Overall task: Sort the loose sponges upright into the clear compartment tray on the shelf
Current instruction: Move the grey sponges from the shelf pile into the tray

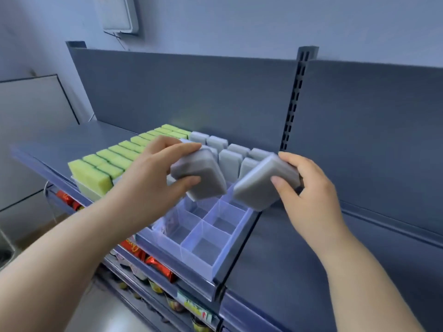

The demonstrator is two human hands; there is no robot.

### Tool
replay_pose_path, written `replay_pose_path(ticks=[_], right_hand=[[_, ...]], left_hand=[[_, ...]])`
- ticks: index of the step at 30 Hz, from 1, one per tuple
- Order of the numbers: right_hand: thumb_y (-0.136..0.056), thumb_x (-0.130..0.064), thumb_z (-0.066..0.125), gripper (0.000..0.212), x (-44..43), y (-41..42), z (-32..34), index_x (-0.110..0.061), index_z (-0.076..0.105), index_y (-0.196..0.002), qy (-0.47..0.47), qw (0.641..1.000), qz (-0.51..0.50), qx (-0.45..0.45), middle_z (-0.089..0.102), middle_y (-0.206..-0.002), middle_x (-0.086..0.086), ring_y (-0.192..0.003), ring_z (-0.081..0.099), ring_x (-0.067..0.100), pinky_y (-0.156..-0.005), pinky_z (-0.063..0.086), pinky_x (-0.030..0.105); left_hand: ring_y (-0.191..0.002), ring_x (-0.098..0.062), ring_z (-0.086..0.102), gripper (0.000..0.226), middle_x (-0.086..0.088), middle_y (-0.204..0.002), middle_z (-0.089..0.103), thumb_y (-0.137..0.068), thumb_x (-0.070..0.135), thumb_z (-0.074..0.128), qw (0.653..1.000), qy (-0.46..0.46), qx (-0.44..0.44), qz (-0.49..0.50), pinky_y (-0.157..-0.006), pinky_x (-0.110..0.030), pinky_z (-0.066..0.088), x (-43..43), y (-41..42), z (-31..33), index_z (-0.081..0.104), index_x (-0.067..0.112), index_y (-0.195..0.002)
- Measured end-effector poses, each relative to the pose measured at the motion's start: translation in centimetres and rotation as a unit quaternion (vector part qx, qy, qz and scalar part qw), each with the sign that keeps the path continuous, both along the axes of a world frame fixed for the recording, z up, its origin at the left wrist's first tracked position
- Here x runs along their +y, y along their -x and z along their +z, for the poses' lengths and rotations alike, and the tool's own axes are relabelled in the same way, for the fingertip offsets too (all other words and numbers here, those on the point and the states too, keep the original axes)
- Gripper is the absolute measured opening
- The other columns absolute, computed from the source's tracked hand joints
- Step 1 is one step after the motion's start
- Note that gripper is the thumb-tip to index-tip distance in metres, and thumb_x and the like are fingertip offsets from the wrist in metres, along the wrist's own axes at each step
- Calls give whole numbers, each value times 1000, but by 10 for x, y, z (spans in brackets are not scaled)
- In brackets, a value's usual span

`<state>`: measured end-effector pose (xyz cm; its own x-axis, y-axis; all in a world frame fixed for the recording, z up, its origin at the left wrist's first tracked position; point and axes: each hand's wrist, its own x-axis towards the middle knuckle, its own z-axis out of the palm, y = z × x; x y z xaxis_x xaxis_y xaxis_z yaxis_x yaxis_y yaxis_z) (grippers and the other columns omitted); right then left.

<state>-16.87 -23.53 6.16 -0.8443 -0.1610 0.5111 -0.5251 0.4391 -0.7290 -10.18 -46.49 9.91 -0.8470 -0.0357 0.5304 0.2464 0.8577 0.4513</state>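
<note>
the job looks well past halfway. in the clear compartment tray (199, 262) on the shelf (275, 259), green sponges (112, 159) fill the left rows upright and standing grey sponges (230, 159) fill the back; the near compartments hold nothing yet. the left hand (165, 164) grips the left grey sponge (201, 176), the right hand (309, 185) grips the right grey sponge (261, 185), both tilted above the tray's middle.
</note>
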Motion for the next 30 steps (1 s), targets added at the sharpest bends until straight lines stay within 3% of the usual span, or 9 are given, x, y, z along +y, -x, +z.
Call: replay_pose_path(ticks=[2, 4, 6, 9, 12, 17, 21, 25, 30], right_hand=[[-88, -14, 59, 36, -13, 17, 4, -28, 54, -121, -18, 1000, -10, 15, 46, -108, -32, -101, 40, -23, -86, 31, -2], [-88, -13, 59, 37, -21, 27, 4, -26, 54, -121, -37, 999, -20, 18, 46, -109, -28, -100, 39, -23, -86, 29, -4], [-87, -12, 59, 37, -26, 32, 1, -28, 55, -120, -54, 998, -26, 15, 47, -111, -27, -101, 39, -23, -85, 28, -5], [-86, -11, 60, 37, -32, 36, -7, -27, 56, -120, -72, 997, -38, 1, 51, -116, -21, -103, 41, -18, -85, 28, -4], [-86, -11, 61, 38, -41, 38, -15, -24, 57, -122, -85, 994, -66, -9, 50, -118, -18, -103, 41, -12, -84, 27, -5], [-86, -10, 61, 38, -57, 34, -18, -26, 57, -121, -99, 988, -117, -6, 42, -113, -33, -104, 34, -26, -85, 23, -7], [-86, -13, 61, 38, -68, 32, -15, -27, 57, -122, -123, 980, -158, -11, 43, -115, -32, -111, 37, -14, -92, 21, -5], [-89, -14, 57, 40, -74, 27, -12, -30, 54, -126, -148, 973, -173, -37, 38, -116, -37, -111, 35, -14, -92, 18, -6], [-90, -11, 55, 40, -80, 23, -8, -30, 54, -126, -174, 967, -182, -48, 41, -117, -34, -113, 33, -14, -91, 18, -7]], left_hand=[[-97, -4, 51, 44, 22, -106, 47, -77, 17, 73, 999, -26, -14, -14, -90, -20, 44, -15, 20, 4, 55, 37, -112], [-97, 1, 53, 40, 20, -105, 52, -77, 20, 73, 999, -38, -26, -29, -90, -13, 42, -26, 37, 9, 55, 39, -108], [-97, 7, 50, 39, 22, -102, 53, -76, 23, 73, 998, -15, -34, -45, -82, -1, 35, -34, 54, 12, 54, 41, -105], [-97, 8, 47, 41, 23, -101, 53, -75, 24, 75, 994, 38, -57, -82, -79, 1, 31, -42, 79, 10, 55, 42, -106], [-90, 1, 49, 41, 18, -100, 52, -76, 26, 74, 986, 79, -85, -122, -78, 2, 30, -48, 104, 6, 61, 31, -115], [-94, 0, 43, 47, 17, -108, 45, -81, 35, 68, 958, 167, -131, -195, -76, -2, 26, -59, 139, 6, 55, 32, -126], [-95, 4, 37, 48, 18, -112, 43, -83, 38, 64, 928, 218, -153, -260, -80, -8, 28, -55, 158, 7, 51, 34, -129], [-104, -2, 44, 44, 19, -108, 42, -84, 38, 63, 910, 231, -153, -308, -83, -14, 30, -51, 167, 3, 52, 36, -127], [-101, -2, 45, 38, 15, -114, 49, -84, 36, 63, 900, 235, -138, -341, -84, -18, 35, -50, 171, 1, 56, 36, -121]])
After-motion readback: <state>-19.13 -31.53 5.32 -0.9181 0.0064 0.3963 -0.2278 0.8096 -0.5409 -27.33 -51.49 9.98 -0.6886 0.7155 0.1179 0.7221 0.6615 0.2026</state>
